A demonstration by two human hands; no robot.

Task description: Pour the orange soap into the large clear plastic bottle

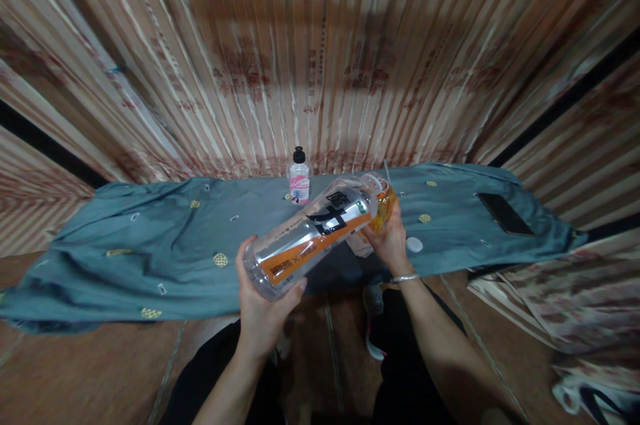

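cloth (165, 238) beneath large bottle (315, 238), striped curtain (310, 78) behind

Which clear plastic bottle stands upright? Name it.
The small black-capped, pink-labelled bottle; the large orange-labelled bottle tilts in the left hand.

On the large clear bottle (313, 235), a "×" sign can be read in the orange band of the label, between two groups of small dark characters too blurred to make out; bold black characters above the band cannot be read with certainty. Lettering on the small bottle's pink-and-white label (299, 186) and on the striped curtain (280, 65) is illegible.
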